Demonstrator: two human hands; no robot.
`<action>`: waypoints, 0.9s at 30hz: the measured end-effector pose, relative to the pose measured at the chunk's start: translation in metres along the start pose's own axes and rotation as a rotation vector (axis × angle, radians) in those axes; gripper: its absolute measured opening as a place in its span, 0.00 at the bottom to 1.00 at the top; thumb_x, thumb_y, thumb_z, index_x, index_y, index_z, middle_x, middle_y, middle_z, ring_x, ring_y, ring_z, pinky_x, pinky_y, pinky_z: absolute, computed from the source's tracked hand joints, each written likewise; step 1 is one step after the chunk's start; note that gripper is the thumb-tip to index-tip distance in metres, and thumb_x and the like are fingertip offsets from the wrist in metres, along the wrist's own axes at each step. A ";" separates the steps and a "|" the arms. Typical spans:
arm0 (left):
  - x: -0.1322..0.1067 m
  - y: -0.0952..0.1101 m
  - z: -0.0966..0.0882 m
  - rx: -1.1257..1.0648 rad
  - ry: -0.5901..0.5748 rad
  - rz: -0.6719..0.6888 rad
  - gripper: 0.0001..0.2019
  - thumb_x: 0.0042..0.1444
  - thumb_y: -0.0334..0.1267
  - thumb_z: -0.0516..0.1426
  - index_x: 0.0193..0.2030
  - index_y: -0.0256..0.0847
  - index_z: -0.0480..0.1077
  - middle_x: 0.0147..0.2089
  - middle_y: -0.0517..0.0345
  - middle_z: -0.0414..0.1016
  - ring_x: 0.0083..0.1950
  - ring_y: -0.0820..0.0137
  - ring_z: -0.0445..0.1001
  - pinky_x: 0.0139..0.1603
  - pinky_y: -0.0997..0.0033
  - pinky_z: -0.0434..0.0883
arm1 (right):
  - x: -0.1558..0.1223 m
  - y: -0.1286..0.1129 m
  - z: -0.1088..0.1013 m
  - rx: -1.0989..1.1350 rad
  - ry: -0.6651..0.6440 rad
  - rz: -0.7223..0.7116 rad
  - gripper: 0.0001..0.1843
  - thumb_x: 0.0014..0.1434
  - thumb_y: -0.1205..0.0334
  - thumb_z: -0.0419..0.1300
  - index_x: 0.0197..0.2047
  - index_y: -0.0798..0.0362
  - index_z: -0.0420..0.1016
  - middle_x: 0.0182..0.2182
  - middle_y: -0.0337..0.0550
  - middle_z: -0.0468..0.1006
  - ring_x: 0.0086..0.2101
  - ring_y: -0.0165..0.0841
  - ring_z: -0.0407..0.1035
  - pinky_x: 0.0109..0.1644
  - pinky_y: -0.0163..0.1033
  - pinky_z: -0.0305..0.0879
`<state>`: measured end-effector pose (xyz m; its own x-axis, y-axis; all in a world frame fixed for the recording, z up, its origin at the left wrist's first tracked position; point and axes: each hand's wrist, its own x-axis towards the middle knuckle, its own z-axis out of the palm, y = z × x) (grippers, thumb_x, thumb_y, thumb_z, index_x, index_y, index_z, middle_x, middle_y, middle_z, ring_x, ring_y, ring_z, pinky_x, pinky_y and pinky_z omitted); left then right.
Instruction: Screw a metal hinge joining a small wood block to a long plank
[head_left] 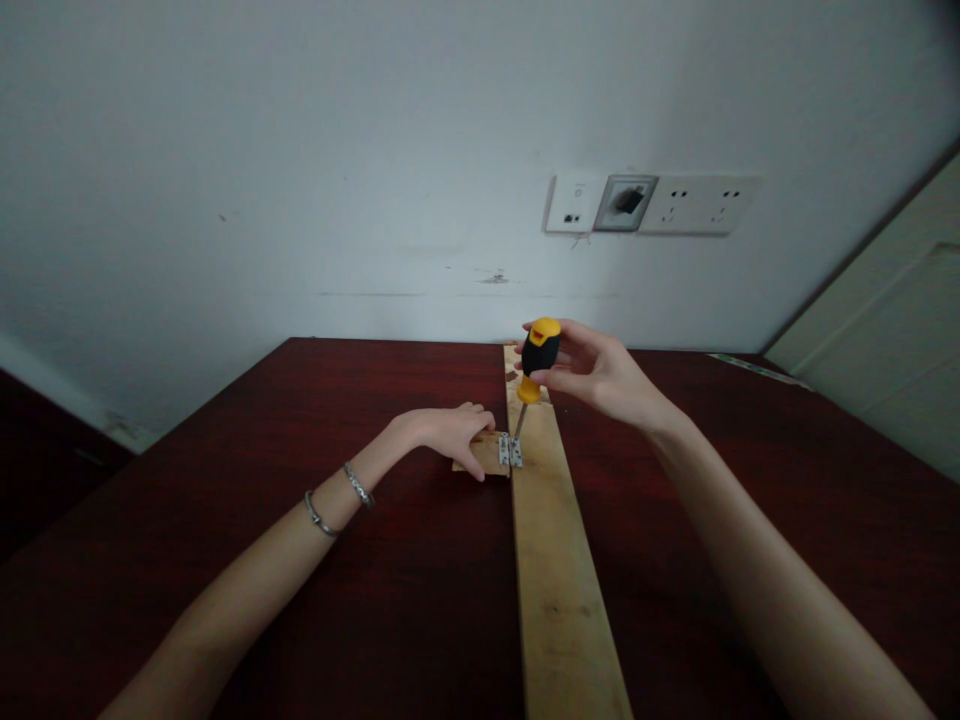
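My right hand [592, 365] grips a screwdriver [541, 348] by its yellow and black handle, thumb and fingers around it. The shaft slants down, its tip at a silver metal hinge [510, 450]. One leaf of that hinge lies on a long wooden plank [559, 560], the other on a small wooden piece [491, 455] against the plank's left side. Thumb and fingers of my left hand [454, 435] straddle the small piece and hold it at its far and near edges. Whether a screw sits under the tip is too small to tell.
The plank lies lengthwise on a dark red wooden table [360, 600], reaching back near the white wall. Wall sockets [697, 205] with a black plug [628, 202] are above. A thin printed strip [757, 370] lies at the back right, near a pale door panel [900, 330].
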<state>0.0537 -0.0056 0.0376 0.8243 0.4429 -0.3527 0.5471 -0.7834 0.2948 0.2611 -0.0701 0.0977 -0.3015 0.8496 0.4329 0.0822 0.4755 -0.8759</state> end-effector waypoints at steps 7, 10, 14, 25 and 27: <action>-0.001 0.002 0.000 -0.019 -0.002 -0.017 0.35 0.39 0.58 0.60 0.50 0.38 0.59 0.50 0.47 0.61 0.50 0.58 0.59 0.47 0.64 0.61 | 0.004 0.011 0.018 -0.174 0.179 -0.069 0.21 0.45 0.58 0.68 0.41 0.49 0.67 0.33 0.38 0.68 0.35 0.33 0.66 0.35 0.39 0.70; -0.001 0.002 0.000 -0.016 0.008 -0.024 0.36 0.39 0.58 0.60 0.51 0.37 0.59 0.50 0.47 0.61 0.50 0.58 0.59 0.47 0.65 0.61 | 0.003 0.013 0.022 -0.061 0.153 -0.067 0.24 0.45 0.59 0.67 0.45 0.49 0.65 0.37 0.40 0.70 0.37 0.34 0.69 0.40 0.42 0.70; -0.001 0.001 0.000 -0.007 0.022 -0.010 0.36 0.39 0.59 0.60 0.50 0.37 0.59 0.48 0.48 0.61 0.49 0.59 0.60 0.45 0.66 0.62 | 0.000 0.008 0.015 0.114 0.012 -0.028 0.27 0.49 0.65 0.63 0.52 0.49 0.63 0.48 0.46 0.70 0.43 0.37 0.70 0.45 0.46 0.69; -0.002 0.003 -0.001 -0.004 0.014 -0.020 0.34 0.40 0.57 0.60 0.49 0.38 0.60 0.49 0.49 0.61 0.49 0.60 0.60 0.46 0.66 0.62 | 0.002 0.006 0.009 -0.033 0.081 -0.069 0.20 0.45 0.61 0.67 0.41 0.50 0.66 0.36 0.40 0.71 0.39 0.35 0.69 0.45 0.44 0.69; -0.002 0.004 -0.001 -0.009 0.014 -0.026 0.34 0.40 0.57 0.61 0.50 0.38 0.60 0.49 0.49 0.61 0.49 0.59 0.60 0.46 0.66 0.62 | 0.004 0.009 0.014 -0.095 0.148 -0.087 0.20 0.44 0.60 0.68 0.38 0.49 0.63 0.32 0.37 0.69 0.36 0.33 0.68 0.40 0.42 0.70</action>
<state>0.0541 -0.0092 0.0404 0.8118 0.4688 -0.3481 0.5694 -0.7676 0.2942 0.2475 -0.0657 0.0882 -0.1687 0.8251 0.5392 0.1536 0.5623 -0.8125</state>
